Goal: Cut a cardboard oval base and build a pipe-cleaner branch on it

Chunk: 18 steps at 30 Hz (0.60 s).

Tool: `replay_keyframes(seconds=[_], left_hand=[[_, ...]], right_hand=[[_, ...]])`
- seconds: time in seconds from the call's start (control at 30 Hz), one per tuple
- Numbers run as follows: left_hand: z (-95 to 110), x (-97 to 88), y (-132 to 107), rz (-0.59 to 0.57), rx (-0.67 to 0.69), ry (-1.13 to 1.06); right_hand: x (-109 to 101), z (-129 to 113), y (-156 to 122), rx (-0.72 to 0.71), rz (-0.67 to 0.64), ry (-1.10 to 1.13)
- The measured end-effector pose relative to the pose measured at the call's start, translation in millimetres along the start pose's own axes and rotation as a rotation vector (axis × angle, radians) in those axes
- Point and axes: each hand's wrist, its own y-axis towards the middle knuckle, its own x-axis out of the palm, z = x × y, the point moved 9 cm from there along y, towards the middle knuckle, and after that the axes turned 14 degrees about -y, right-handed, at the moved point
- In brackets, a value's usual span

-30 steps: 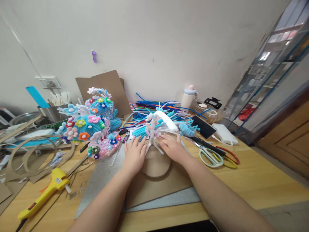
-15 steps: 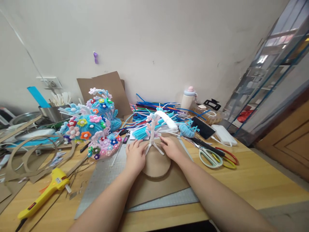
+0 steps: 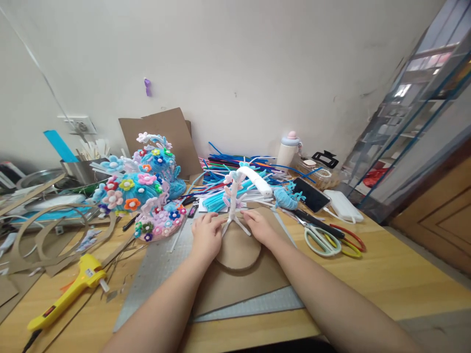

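Note:
A white pipe-cleaner stem (image 3: 233, 201) stands upright on splayed legs on a round cardboard disc (image 3: 239, 252). Its top curves over to the right into a thick white arm, with pale pink and blue flowers along it. My left hand (image 3: 206, 236) lies at the disc's left side, fingers bent and pressed at the foot of the stem. From the right, my right hand (image 3: 259, 226) presses its fingers by the legs on that side. Some fingertips are hidden behind the legs. Beneath the disc lies a cardboard sheet (image 3: 235, 291) on a grey cutting mat (image 3: 150, 274).
Left stand flower-covered blue pieces (image 3: 136, 189), a yellow glue gun (image 3: 69, 294) and cardboard rings (image 3: 27, 230). Behind lie pipe cleaners (image 3: 221, 198). To the right are scissors (image 3: 324, 240), pliers (image 3: 351, 245), a phone (image 3: 311, 193), a white power bank (image 3: 344, 206) and a bottle (image 3: 289, 149).
The view has shifted very slightly. Both hands stay at the foot of the stem, and the disc and stem keep their places.

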Motion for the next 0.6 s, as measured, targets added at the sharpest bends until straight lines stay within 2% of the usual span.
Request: replay_keyframes(seconds=[0.13,0.37,0.6], left_hand=[[10,5.0,-4,-0.071,0.063,0.046],[12,10.1,-7,-0.133,0.089,0.112],[10,15.6,-6,-0.150,0.072,0.146]], right_hand=[[-6,-8,-2,-0.017,-0.027,-0.011],[-15,-28,-14,-0.053,-0.076,-0.160],[-8,-25,-16,-0.004,-0.112,-0.224]])
